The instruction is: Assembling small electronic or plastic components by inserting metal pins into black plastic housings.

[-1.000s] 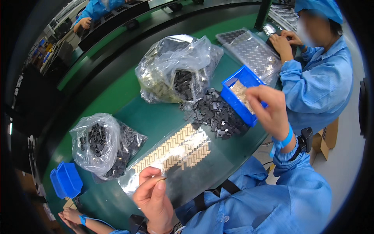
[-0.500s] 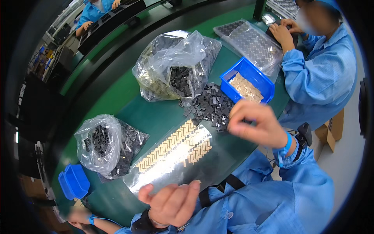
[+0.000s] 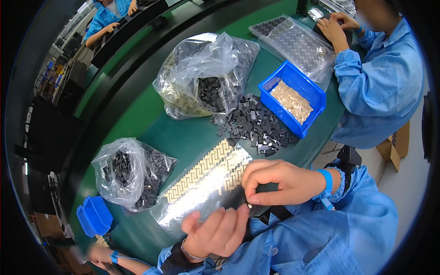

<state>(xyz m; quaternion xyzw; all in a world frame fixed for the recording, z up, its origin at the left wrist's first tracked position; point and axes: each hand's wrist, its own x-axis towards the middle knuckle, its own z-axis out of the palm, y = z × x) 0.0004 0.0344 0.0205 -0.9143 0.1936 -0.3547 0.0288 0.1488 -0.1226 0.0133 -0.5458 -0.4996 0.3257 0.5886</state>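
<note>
Fingertips (image 3: 255, 200) of your right hand (image 3: 286, 183) are drawn together in a pinch and look clamped on a small pale piece (image 3: 250, 206), right where they meet the tip of your left hand (image 3: 217, 233). The left fingers are half curled, and you cannot tell from this view whether they grip the piece too. It sits between your two hands, near the front edge of the bench (image 3: 158, 133), too small to show its long axis.

The relation that matters is between that piece and the rows of cream strips (image 3: 197, 176) on the clear sheet (image 3: 176, 217). The rows lie beyond the piece and to its left, their long axis slanting from lower left to upper right. Your right hand is nearer to them, overlapping their right end in the view; whether it touches them is unclear. Your left hand is over the near side of the sheet.

Farther out, beyond your right hand, the blue bin (image 3: 318, 123) holds more pale pieces (image 3: 293, 101), with a heap of dark pieces (image 3: 256, 123) just to its left. A large clear bag (image 3: 183, 75) stands beside that heap, and a smaller clear bag (image 3: 137, 176) lies left of the sheet.
</note>
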